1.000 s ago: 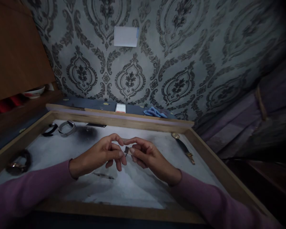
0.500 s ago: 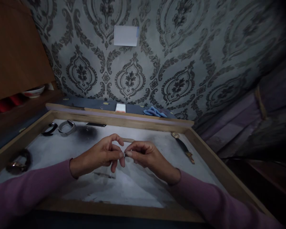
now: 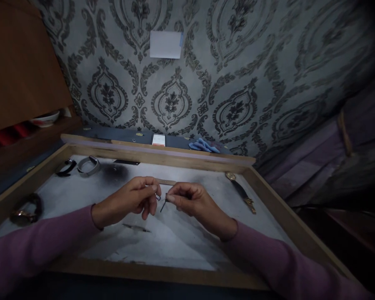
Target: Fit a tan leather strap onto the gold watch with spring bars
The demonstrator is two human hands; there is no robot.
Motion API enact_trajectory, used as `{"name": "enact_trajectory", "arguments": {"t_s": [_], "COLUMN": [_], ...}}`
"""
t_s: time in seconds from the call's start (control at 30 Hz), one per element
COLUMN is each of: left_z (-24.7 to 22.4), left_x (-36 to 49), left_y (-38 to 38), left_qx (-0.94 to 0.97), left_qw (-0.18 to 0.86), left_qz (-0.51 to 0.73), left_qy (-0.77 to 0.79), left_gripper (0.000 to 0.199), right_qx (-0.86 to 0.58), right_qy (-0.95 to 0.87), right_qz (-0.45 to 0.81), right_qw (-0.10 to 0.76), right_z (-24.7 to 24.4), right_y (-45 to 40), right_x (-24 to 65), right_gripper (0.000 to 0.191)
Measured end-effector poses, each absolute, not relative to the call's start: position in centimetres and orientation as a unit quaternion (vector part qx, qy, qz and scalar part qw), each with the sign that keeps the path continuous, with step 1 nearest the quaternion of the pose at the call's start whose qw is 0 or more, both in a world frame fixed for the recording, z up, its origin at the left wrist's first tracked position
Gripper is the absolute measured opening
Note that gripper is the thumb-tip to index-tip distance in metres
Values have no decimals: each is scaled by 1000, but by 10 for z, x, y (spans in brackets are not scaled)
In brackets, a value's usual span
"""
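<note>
My left hand (image 3: 134, 199) is closed, pinching a small dark loop (image 3: 158, 197) that looks like a strap buckle between thumb and forefinger. Just to its right, my right hand (image 3: 189, 199) pinches a thin dark strip (image 3: 163, 205) that points down and left from the fingertips. The two hands are slightly apart above the white floor of a wooden tray (image 3: 156, 271). Behind them lies a brown watch strap (image 3: 165, 182), partly hidden by the fingers. Below my left hand rests a slim metal tool (image 3: 136, 228).
Inside the tray at left are a dark-strapped watch (image 3: 26, 210), a grey watch band (image 3: 89, 166) and a black-strapped watch (image 3: 66, 167). A gold watch with a dark strap (image 3: 240, 191) lies at right. Beyond the back rim are a small white box (image 3: 158, 140) and a blue cloth (image 3: 203, 145).
My hands have drawn slightly apart, and the left fingers have curled in. The dark loop and the thin strip now show at the fingertips.
</note>
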State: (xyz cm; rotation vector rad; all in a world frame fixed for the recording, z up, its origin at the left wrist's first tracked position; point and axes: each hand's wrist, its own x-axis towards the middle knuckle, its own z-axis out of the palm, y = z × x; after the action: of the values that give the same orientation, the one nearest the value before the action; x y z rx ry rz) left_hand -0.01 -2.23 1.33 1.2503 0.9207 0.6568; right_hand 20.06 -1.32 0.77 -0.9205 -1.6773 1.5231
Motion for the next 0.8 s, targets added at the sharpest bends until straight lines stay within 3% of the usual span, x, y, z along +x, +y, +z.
{"name": "enact_trajectory", "arguments": {"t_s": [0.4,0.8], "left_z": [15,15], "left_x": [-1,-2], "left_y": [-23,-25], "left_qx": [579,580], "left_qw": [668,664], "left_qz": [268,265], "left_qy": [383,391], "left_gripper": [18,19], "right_qx": [-349,-343], "right_qy": [-675,-682], "right_qz": [544,545], "right_qw": [355,347], "right_z": [9,10], "right_y": [-12,-13], "right_x": [201,200], "right_gripper": [23,28]}}
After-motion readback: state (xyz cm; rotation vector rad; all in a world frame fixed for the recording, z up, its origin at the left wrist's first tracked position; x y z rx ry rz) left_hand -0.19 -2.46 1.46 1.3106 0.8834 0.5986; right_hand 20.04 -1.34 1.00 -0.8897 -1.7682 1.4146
